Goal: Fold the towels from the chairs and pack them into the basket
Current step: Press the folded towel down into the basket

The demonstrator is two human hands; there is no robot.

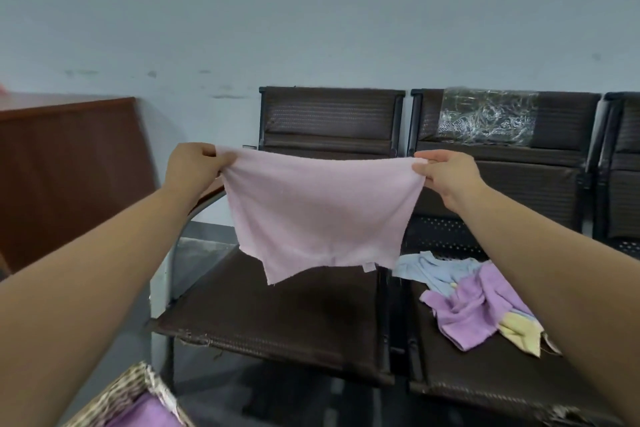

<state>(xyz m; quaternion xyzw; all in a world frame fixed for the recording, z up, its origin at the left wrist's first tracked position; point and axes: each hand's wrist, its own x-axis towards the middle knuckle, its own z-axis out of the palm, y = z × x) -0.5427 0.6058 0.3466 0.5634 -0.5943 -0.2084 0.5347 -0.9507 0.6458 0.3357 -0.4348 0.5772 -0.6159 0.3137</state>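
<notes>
A woven basket (138,388) sits at the 7 o'clock corner of the view, only its near corner showing. Inside it lies a packed purple towel (149,414), against the patterned rim; how it is folded cannot be told.

The left hand (194,166), at about 10 o'clock from the centre, pinches one top corner of a pink towel (322,208), fingers curled over the cloth with the thumb against it. The right hand (446,173), at about 2 o'clock, pinches the other top corner between thumb and fingers. Both arms are stretched forward. The pink towel hangs spread between the hands, its top edge sagging a little, its lower edge uneven with a small label (369,266) at the bottom. It hangs in the air above the left chair (277,315), clear of the seat.

At 4 o'clock, on the seat of the middle chair (485,374), lies an unfolded heap: a blue towel (436,270) farthest back, a loose purple towel (474,308) crumpled over it, and a yellow towel (519,333) tucked under the purple one's near edge. Clear plastic wrap (485,118) covers part of that chair's backrest. A brown wooden desk (69,166) stands at 9 o'clock against the pale wall (311,10).
</notes>
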